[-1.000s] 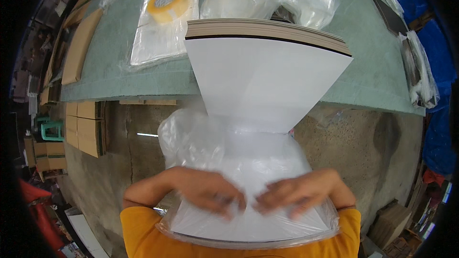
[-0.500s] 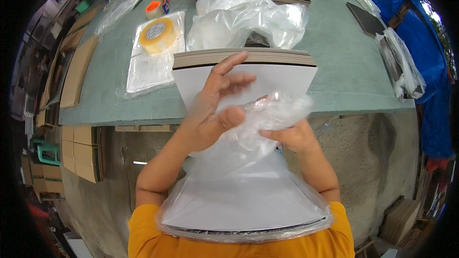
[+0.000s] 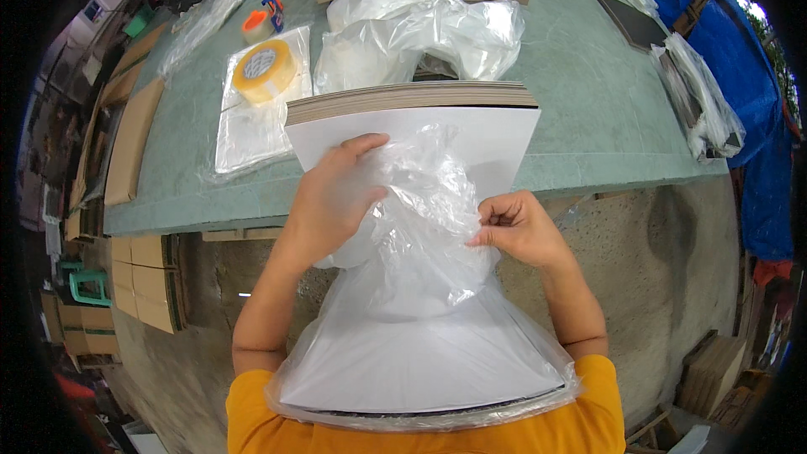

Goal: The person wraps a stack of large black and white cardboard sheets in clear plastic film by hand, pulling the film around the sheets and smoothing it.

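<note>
A thick stack of white boards (image 3: 437, 130) leans from my body up to the edge of the green table (image 3: 588, 109). A clear plastic bag (image 3: 420, 227) covers its lower part and is bunched up over the middle. My left hand (image 3: 336, 197) grips the crumpled plastic on the left side of the stack. On the right, my right hand (image 3: 517, 227) pinches the edge of the bag between thumb and fingers.
On the table lie a roll of yellow tape (image 3: 265, 70) on a clear bag, an orange tape dispenser (image 3: 262, 21), a heap of clear plastic bags (image 3: 420, 21) and dark wrapped boards (image 3: 672, 59) at the right. Cardboard stacks (image 3: 151, 286) stand under the table's left side.
Both hands have moved up from the bottom of the stack near my body to its middle, drawing the plastic bag upward and bunching it there.
</note>
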A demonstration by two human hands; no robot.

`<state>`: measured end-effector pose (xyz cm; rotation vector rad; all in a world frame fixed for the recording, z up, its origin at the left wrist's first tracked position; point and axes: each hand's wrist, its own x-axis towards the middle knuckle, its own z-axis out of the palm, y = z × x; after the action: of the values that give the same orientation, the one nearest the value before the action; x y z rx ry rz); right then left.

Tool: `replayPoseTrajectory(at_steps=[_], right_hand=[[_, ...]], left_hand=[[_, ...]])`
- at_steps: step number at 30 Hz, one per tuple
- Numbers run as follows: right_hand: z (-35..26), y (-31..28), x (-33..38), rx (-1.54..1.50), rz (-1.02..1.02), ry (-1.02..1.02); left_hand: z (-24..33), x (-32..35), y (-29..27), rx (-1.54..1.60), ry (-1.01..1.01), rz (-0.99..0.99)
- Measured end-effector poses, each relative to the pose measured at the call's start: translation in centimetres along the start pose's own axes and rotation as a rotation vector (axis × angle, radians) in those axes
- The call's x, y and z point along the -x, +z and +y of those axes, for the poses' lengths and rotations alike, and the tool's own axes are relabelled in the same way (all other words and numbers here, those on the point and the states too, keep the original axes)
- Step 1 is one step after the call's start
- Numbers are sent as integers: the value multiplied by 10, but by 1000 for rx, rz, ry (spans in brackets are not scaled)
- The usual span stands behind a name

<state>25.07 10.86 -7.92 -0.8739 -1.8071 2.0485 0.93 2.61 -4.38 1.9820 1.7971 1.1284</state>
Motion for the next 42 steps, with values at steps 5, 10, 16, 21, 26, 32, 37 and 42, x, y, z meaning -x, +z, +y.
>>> replayPoseTrajectory(at_steps=[5,10,16,21,26,32,37,42], right_hand=[[15,12,-5,-291,69,-13],[22,21,-13,-888,112,-66],[37,-40,19,-749,162,-92],[28,14,-4,-647,-89,-58],[17,43,-18,-947,-102,-69],[28,-7,16,-855,155,-26],[33,16,15,-742,-197,179],[-4,48,5,-563,-153,-67]], left_hand=[[23,19,24,299,-185,-97],[5,38,51,436,-105,-193],[-73,89,-28,378,-638,550],[-12,58,-13,684,-339,277],[21,23,23,465,-144,-392],[-55,66,-33,444,-827,456],[-26,44,-33,580,-176,618],[35,22,0,660,-264,-291]])
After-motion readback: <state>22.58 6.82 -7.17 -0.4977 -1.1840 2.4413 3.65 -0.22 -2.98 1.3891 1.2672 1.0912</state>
